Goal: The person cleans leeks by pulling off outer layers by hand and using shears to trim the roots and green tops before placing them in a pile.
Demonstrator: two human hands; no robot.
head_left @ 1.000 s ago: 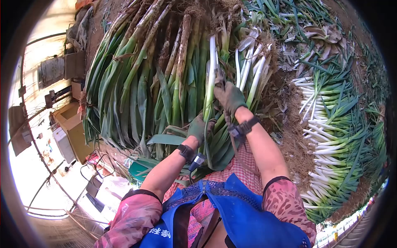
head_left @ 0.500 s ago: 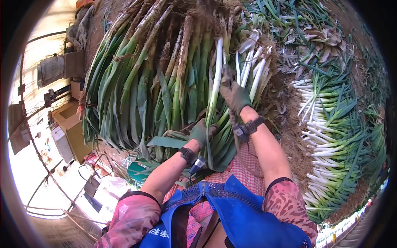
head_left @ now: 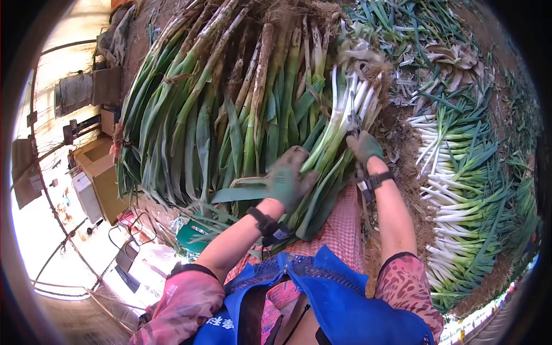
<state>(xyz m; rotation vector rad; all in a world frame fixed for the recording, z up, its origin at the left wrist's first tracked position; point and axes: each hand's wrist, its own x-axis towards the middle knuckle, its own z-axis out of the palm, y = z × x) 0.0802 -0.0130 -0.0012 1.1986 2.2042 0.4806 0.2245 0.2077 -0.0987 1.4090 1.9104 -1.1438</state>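
My left hand [head_left: 289, 179], in a green and grey glove, lies with its fingers apart over the green leaves beside a small bunch of peeled green onions [head_left: 328, 141]. This bunch rests across my lap, its white stalks pointing away from me. My gloved right hand [head_left: 365, 148] is closed at the bunch's right side. A dark, narrow tool [head_left: 352, 119] sticks out ahead of it; its exact kind is hard to make out. To the left lies a big pile of unpeeled green onions [head_left: 195, 103] with soil-stained stalks and roots.
A long row of peeled green onions [head_left: 448, 213] lies on the soil at right. Loose leaves and dry peelings [head_left: 454, 60] cover the ground at the upper right. A cardboard box [head_left: 98, 172] and a green container [head_left: 192, 234] are at left. Checked cloth [head_left: 342, 221] covers my lap.
The white green onion held between my hands now lies with the bunch. My left hand has opened over the leaves. My right hand has moved right and toward me.
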